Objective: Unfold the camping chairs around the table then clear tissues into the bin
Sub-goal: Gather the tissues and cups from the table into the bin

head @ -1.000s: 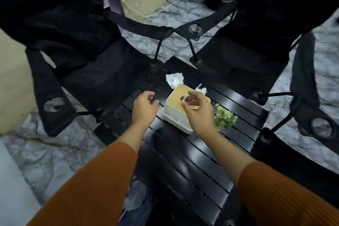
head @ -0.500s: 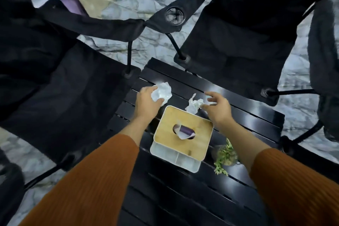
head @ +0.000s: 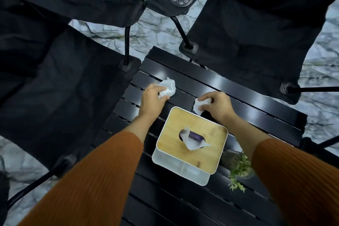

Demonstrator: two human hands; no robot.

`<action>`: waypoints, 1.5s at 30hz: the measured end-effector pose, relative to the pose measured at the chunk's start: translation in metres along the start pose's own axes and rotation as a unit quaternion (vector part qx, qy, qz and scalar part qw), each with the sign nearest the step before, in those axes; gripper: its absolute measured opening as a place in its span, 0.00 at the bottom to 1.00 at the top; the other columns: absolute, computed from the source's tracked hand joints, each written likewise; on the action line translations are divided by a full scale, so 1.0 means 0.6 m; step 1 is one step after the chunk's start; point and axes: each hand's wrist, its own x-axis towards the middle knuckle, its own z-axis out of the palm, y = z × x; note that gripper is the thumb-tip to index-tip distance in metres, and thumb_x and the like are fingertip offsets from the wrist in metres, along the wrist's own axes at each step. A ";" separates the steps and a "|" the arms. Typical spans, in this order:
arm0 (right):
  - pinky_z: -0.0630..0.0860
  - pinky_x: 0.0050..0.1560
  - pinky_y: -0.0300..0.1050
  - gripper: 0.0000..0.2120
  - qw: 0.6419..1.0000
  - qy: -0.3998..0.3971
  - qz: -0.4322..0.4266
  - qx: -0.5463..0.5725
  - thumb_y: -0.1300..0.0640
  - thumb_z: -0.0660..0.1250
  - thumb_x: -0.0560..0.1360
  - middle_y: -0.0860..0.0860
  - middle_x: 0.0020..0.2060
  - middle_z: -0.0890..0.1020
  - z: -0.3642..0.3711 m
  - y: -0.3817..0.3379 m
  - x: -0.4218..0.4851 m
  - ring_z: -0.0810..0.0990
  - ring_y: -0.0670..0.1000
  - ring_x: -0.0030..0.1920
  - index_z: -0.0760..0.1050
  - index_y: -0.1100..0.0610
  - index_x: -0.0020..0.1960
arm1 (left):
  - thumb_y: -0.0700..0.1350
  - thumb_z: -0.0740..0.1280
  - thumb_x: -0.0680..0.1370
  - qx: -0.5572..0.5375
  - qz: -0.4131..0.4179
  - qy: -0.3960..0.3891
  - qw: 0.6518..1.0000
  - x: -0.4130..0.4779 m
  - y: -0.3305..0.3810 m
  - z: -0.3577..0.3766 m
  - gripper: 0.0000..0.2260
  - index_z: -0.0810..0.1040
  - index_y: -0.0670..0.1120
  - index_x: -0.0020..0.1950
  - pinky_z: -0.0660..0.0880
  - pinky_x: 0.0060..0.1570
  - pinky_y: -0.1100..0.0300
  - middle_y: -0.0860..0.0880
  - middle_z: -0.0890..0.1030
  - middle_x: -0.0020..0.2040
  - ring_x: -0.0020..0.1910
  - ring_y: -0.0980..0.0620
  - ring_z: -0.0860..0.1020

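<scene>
Tissues both gripped: our left hand [head: 152, 97] clutches wad [head: 167, 89], right hand [head: 218, 105] pinches scrap [head: 200, 105], mid-frame above box [head: 190, 145].

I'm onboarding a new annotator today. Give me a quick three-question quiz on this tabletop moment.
1. True or false: the left hand grips a crumpled tissue.
2. What stands on the table beside the tissue box? A) a small plant B) a mug C) a phone
3. Short answer: what does the right hand hold?

Key: 1 true; 2 A; 3 a second crumpled tissue.
</scene>
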 end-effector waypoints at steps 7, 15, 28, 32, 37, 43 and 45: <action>0.75 0.43 0.39 0.10 0.990 0.091 -0.031 0.102 0.63 0.75 0.66 0.51 0.44 0.81 -0.056 -0.047 -0.052 0.79 0.50 0.44 0.82 0.52 0.44 | 0.39 0.74 0.72 -0.041 -0.009 0.072 0.996 -0.043 0.050 -0.066 0.15 0.81 0.43 0.58 0.71 0.47 0.66 0.49 0.74 0.48 0.45 0.51 0.75; 0.71 0.38 0.36 0.09 0.981 0.075 -0.110 0.138 0.62 0.74 0.66 0.46 0.38 0.79 -0.042 -0.117 -0.190 0.75 0.43 0.36 0.83 0.54 0.46 | 0.41 0.74 0.71 -0.084 -0.019 0.138 0.987 -0.198 0.067 -0.156 0.14 0.82 0.45 0.56 0.72 0.48 0.64 0.47 0.76 0.49 0.46 0.51 0.76; 0.71 0.41 0.36 0.10 0.968 -0.101 -0.201 0.113 0.60 0.76 0.64 0.47 0.39 0.81 0.205 -0.169 -0.473 0.77 0.45 0.38 0.84 0.53 0.45 | 0.40 0.73 0.72 -0.083 -0.123 0.266 0.952 -0.549 -0.122 -0.292 0.12 0.82 0.44 0.54 0.68 0.41 0.77 0.50 0.74 0.46 0.37 0.58 0.72; 0.70 0.37 0.27 0.10 0.959 -0.161 -0.218 0.079 0.62 0.76 0.67 0.47 0.41 0.79 0.297 -0.148 -0.559 0.75 0.42 0.38 0.83 0.57 0.48 | 0.40 0.73 0.72 -0.082 -0.180 0.297 0.934 -0.664 -0.218 -0.298 0.13 0.82 0.42 0.56 0.69 0.46 0.66 0.47 0.77 0.49 0.43 0.53 0.74; 0.72 0.39 0.25 0.10 0.955 -0.210 -0.209 0.019 0.62 0.75 0.68 0.51 0.47 0.81 0.398 -0.086 -0.627 0.76 0.44 0.41 0.82 0.57 0.49 | 0.41 0.73 0.72 -0.117 -0.260 0.309 0.907 -0.789 -0.320 -0.235 0.12 0.81 0.42 0.55 0.75 0.50 0.59 0.44 0.79 0.52 0.48 0.48 0.78; 0.71 0.49 0.38 0.09 0.950 -0.241 -0.193 -0.053 0.62 0.75 0.68 0.53 0.51 0.82 0.478 0.001 -0.663 0.77 0.49 0.48 0.82 0.57 0.49 | 0.41 0.72 0.73 -0.138 -0.347 0.270 0.888 -0.871 -0.386 -0.104 0.13 0.81 0.43 0.57 0.68 0.45 0.67 0.44 0.80 0.54 0.48 0.49 0.79; 0.71 0.48 0.35 0.11 0.947 -0.245 -0.194 -0.075 0.62 0.75 0.68 0.53 0.52 0.82 0.494 0.018 -0.664 0.79 0.50 0.50 0.82 0.56 0.50 | 0.42 0.72 0.74 -0.152 -0.364 0.265 0.880 -0.876 -0.397 -0.085 0.14 0.80 0.42 0.59 0.67 0.46 0.67 0.43 0.79 0.57 0.51 0.47 0.79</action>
